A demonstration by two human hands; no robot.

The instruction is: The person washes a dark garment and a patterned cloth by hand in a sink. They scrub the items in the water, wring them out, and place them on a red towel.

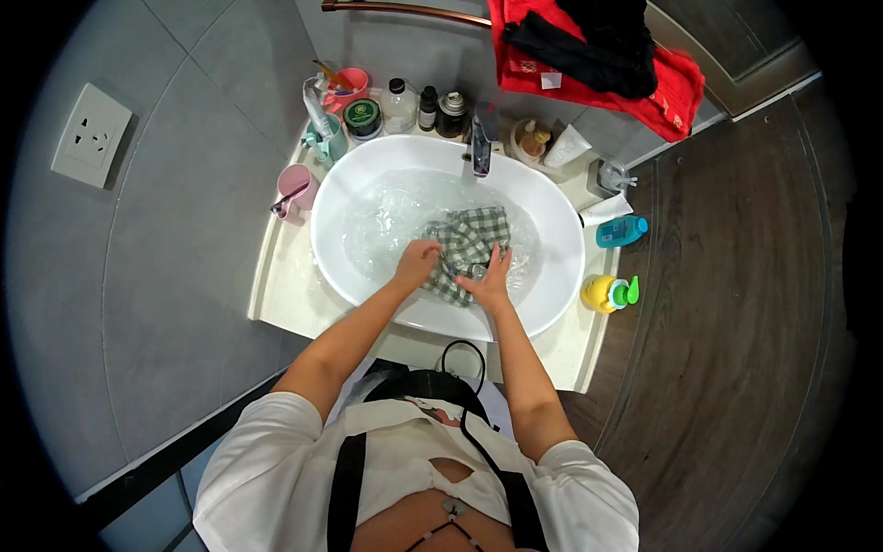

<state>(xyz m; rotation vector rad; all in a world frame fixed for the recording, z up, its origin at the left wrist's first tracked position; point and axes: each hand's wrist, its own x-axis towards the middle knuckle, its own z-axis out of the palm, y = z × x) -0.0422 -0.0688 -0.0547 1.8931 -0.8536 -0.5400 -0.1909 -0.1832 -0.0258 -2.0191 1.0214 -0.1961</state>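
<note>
A green-and-white checked cloth [467, 235], wet and crumpled, lies partly in the water of a white oval basin [563, 241]. My left hand [418, 261] is at the cloth's left edge, its fingers curled in and closed on the fabric. On the cloth's right side rests my right hand [491, 280], thumb and fingers stretched apart over the folds. Clear, rippling water [382, 216] surrounds the cloth. A dark faucet [481, 143] stands over the basin's far rim.
Cups [297, 187], jars [362, 117] and bottles [398, 106] crowd the counter behind and left. To the right stand a blue bottle [622, 231] and a yellow pump bottle [605, 293]. Red and black cloths [598, 64] hang above. A socket [92, 135] is on the left wall.
</note>
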